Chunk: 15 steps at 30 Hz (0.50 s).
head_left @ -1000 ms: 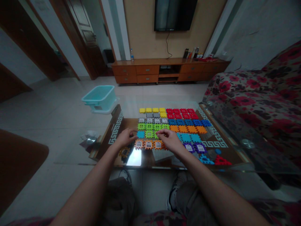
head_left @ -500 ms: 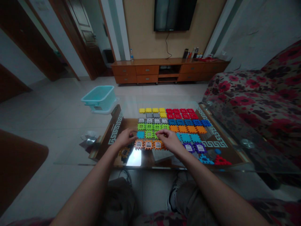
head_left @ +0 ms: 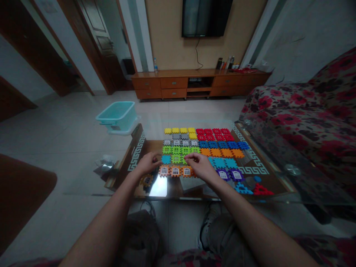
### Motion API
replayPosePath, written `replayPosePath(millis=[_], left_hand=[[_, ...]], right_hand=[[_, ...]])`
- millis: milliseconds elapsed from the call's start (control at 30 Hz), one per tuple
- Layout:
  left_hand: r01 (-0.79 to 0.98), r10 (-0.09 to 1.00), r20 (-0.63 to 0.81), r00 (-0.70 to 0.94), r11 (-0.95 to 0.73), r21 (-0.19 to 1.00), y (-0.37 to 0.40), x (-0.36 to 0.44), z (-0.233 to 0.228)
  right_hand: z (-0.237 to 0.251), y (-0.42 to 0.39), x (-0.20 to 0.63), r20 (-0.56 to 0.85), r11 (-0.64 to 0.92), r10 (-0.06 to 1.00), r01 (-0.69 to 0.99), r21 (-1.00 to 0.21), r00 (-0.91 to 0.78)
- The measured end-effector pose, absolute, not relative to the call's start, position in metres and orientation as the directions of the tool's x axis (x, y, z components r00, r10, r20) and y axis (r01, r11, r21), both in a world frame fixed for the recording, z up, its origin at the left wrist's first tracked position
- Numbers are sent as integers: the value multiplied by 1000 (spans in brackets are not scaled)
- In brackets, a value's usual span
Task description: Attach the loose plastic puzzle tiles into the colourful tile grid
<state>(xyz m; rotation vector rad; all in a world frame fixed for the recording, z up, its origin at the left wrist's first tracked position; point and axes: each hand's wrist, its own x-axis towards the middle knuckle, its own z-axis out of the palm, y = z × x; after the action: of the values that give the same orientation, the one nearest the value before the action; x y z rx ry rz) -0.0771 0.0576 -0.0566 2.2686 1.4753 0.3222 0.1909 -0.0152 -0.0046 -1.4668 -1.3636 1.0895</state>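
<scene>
Both hands on tile grid, glass table [head_left: 278, 193].
Left hand [head_left: 147, 163] fingertips touch teal tile [head_left: 166, 159]; right hand [head_left: 200, 165] pinches green tile [head_left: 177, 158] edge. Orange window tiles [head_left: 175, 171] just below, loose blue and red pieces [head_left: 253, 189] right.

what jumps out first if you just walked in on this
A bright patchwork of interlocking plastic tiles, laid in rows by colour, covers the middle of the glass coffee table. Both bare hands sit at its near edge: the left hand beside a blue tile, the right hand fingering the green tile next to it. Behind, a turquoise plastic tub stands on the floor.
</scene>
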Motion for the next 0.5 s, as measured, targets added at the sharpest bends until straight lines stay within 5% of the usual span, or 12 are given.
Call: replayPosePath(millis=[200,500], left_hand=[[818,927,-82,365,-278,503,54,-79,-41],[930,892,-338,300,-196,310,38,-110,-20]], right_hand=[[-9,-15,192,-32,-39,999,290,-956,30],[-10,-15,192,-2,-11,999,298,-954,33]])
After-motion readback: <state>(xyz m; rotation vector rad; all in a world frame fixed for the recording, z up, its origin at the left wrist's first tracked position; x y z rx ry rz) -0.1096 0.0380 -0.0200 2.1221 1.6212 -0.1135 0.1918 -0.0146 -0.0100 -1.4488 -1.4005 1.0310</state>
